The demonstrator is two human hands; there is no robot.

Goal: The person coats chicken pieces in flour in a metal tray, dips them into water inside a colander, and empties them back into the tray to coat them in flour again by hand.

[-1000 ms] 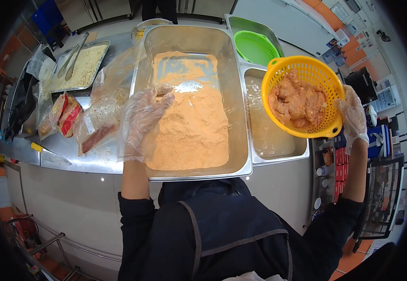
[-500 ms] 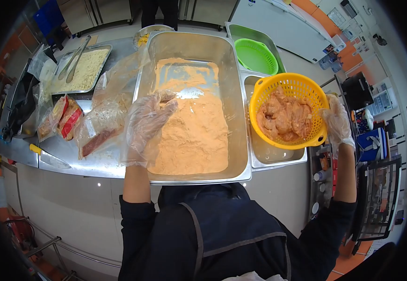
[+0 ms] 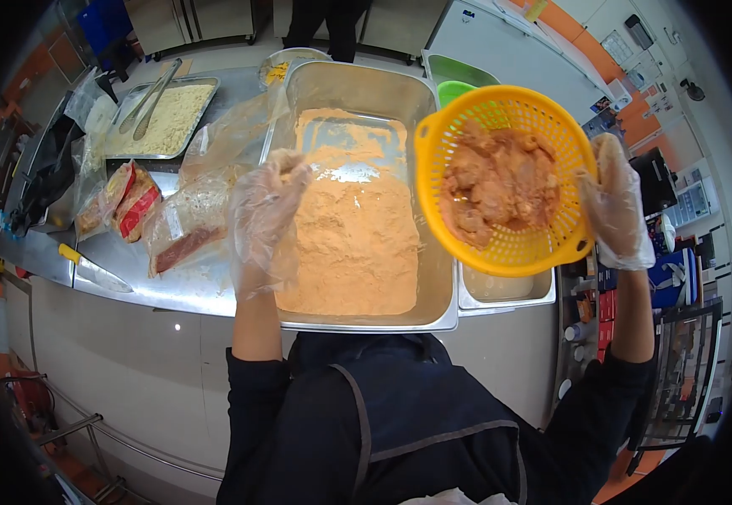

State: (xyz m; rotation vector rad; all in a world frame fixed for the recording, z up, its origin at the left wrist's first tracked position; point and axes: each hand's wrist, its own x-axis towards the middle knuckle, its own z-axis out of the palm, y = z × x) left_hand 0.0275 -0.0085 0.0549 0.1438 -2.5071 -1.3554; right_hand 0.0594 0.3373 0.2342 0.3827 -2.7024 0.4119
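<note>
My right hand (image 3: 618, 210), in a clear plastic glove, grips the right rim of a yellow colander (image 3: 513, 263). Pieces of raw, marinated meat (image 3: 501, 181) lie inside it. The colander is held up and tilted, its left edge over the right wall of a deep steel pan (image 3: 437, 286). Orange-tinted flour (image 3: 353, 244) covers much of the pan's bottom, with bare metal showing toward the far end. Over the pan's left side is my left hand (image 3: 269, 210), also gloved, its fingers loosely bent and nothing visible in them.
On the left stand a tray of pale crumbs (image 3: 168, 126) with tongs (image 3: 149, 105), bagged meat (image 3: 185, 227), a red-marked package (image 3: 136, 202) and a yellow-handled knife (image 3: 97, 271). A steel pan (image 3: 509, 290) and a green basket (image 3: 453, 91) are on the right. A person (image 3: 324, 25) stands beyond the table.
My right hand has raised the colander and brought it left and closer, over the pan's right edge. My left hand has lifted slightly, and its fingers have curled more.
</note>
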